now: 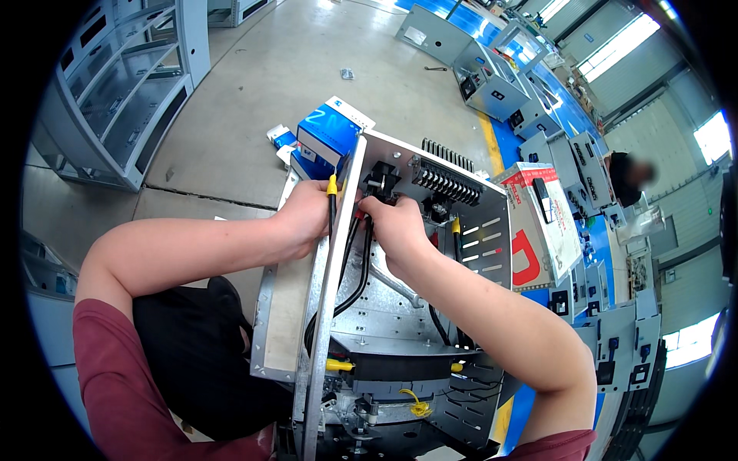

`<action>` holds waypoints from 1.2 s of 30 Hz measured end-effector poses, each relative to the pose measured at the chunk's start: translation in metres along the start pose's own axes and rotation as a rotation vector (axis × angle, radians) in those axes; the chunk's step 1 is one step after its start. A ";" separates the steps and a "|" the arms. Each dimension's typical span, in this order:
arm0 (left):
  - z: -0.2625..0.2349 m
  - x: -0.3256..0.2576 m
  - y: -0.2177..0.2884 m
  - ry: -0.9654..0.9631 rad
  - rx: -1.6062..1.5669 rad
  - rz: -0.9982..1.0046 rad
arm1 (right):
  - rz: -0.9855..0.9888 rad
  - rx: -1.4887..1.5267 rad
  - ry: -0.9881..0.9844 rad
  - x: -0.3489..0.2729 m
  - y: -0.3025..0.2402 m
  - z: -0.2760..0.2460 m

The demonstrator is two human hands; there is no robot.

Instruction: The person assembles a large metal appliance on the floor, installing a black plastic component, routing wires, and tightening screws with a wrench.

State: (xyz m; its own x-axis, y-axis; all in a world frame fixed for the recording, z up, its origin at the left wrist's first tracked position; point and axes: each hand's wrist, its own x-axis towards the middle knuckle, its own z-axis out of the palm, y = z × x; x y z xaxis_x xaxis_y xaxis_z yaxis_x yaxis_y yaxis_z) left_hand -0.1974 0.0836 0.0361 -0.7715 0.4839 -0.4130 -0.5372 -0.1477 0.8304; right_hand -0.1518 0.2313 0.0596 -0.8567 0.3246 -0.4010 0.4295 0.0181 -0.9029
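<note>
I lean over an open grey metal cabinet (507, 230) with a perforated side wall. My left hand (304, 221) is closed beside its left edge, against a black cable (332, 203) that ends in a yellow sleeve (332, 184). Its fingertips are partly hidden by the cable and the panel edge. Inside the cabinet my right hand (397, 227) has its fingers bent together just under a black component (381, 180). What they pinch is hidden. Below the right fingertips, several black cables (364, 265) run down, one with a red sleeve (359, 214).
Blue-and-white boxes (332, 131) stand just beyond the cabinet's left edge. A black ribbed terminal row (446, 183) is fixed at the inner far wall. To the right is a large carton (530, 230) with a dark handheld device (543, 198) on it. A person (626, 177) is farther right.
</note>
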 end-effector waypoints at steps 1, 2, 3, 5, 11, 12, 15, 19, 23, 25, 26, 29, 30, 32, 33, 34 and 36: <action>0.000 0.001 -0.001 0.012 -0.024 -0.006 | 0.002 0.001 0.000 -0.001 -0.001 0.000; 0.002 0.002 -0.001 0.023 -0.047 -0.014 | 0.005 0.002 0.001 -0.001 -0.001 0.000; 0.003 0.002 0.000 0.035 -0.071 -0.022 | 0.006 0.001 0.005 -0.001 -0.001 0.000; 0.001 0.004 0.000 0.012 -0.088 -0.039 | 0.009 -0.001 0.012 -0.001 -0.001 0.001; 0.003 0.000 0.003 -0.002 -0.104 -0.052 | 0.020 -0.006 -0.004 0.001 0.000 0.000; 0.004 0.000 0.003 0.002 -0.095 -0.054 | 0.014 0.000 -0.003 0.002 0.002 -0.001; 0.000 0.003 0.002 0.001 -0.044 -0.064 | -0.001 0.010 -0.001 0.003 0.003 0.000; -0.005 0.010 -0.002 -0.037 -0.080 -0.069 | -0.001 0.000 -0.006 0.003 0.002 -0.001; -0.012 0.012 -0.004 -0.069 -0.116 -0.079 | 0.015 -0.011 -0.008 -0.001 -0.001 0.000; -0.008 0.011 -0.002 -0.067 -0.107 -0.080 | -0.001 -0.005 -0.009 0.001 0.001 -0.001; -0.007 0.011 -0.001 -0.064 -0.088 -0.074 | -0.010 -0.003 -0.009 0.002 0.002 -0.001; -0.003 0.012 -0.002 -0.042 -0.079 -0.065 | -0.029 0.002 -0.016 0.004 0.004 -0.001; -0.003 0.013 -0.003 -0.033 -0.084 -0.063 | -0.027 0.008 -0.018 0.003 0.004 -0.001; -0.006 0.013 -0.002 -0.033 -0.050 -0.108 | -0.025 0.020 -0.021 0.003 0.004 -0.001; -0.007 0.013 -0.001 -0.033 -0.032 -0.131 | -0.017 0.010 -0.020 0.004 0.004 -0.001; -0.009 0.015 -0.001 -0.052 -0.050 -0.151 | -0.009 0.000 -0.019 0.004 0.004 -0.002; -0.014 0.017 -0.002 -0.083 -0.084 -0.189 | 0.000 -0.006 -0.019 0.003 0.002 -0.001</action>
State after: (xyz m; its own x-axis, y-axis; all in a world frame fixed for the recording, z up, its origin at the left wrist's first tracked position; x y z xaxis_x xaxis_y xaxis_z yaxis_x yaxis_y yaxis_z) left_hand -0.2136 0.0803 0.0221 -0.6255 0.5789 -0.5231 -0.6989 -0.1176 0.7055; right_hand -0.1531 0.2331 0.0568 -0.8621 0.3061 -0.4039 0.4310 0.0237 -0.9020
